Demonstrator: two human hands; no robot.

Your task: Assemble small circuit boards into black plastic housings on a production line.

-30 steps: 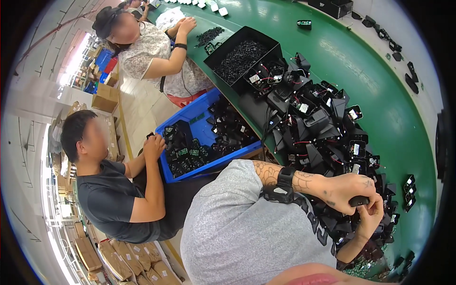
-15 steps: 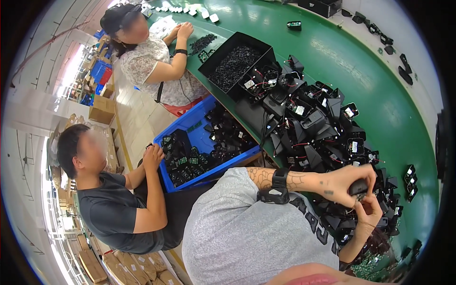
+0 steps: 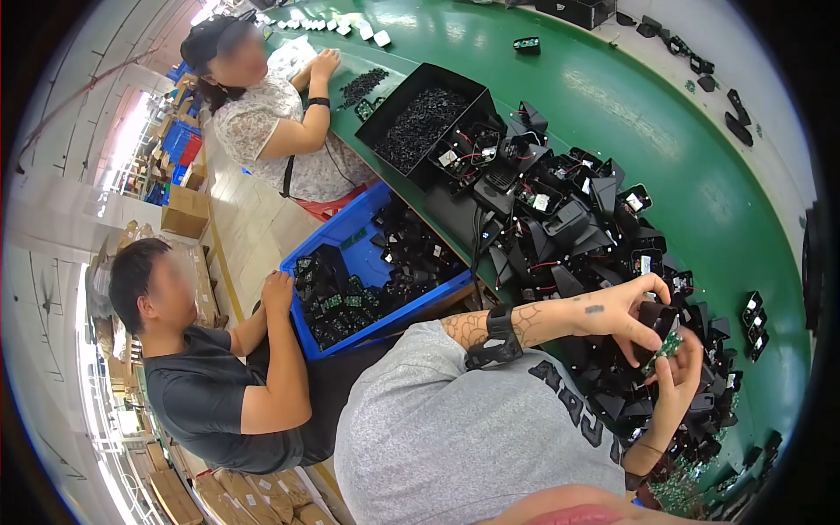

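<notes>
My left hand (image 3: 618, 313), on the tattooed arm with a black wrist strap, grips a small dark housing (image 3: 656, 315). Its fingers curve around the housing's top and side. Close below, my right hand (image 3: 681, 372) pinches a small green circuit board (image 3: 668, 345) between thumb and fingers. The board is tilted and sits right against the housing; whether the two are joined I cannot tell. Under and around both hands lies a heap of black plastic housings (image 3: 577, 219), several with red wires and white parts inside.
A black bin of small black parts (image 3: 424, 122) stands on the green table (image 3: 717, 192). Left of the table edge is a blue crate (image 3: 350, 249) holding boards and housings. Two people sit at left, one in dark clothes (image 3: 210, 376), one in white lace (image 3: 262, 122). Loose green boards (image 3: 678, 481) lie lower right.
My hands have shifted slightly up and turned, so the green circuit board now shows between them. My left fingers have opened wider around the housing. The view has moved a little.
</notes>
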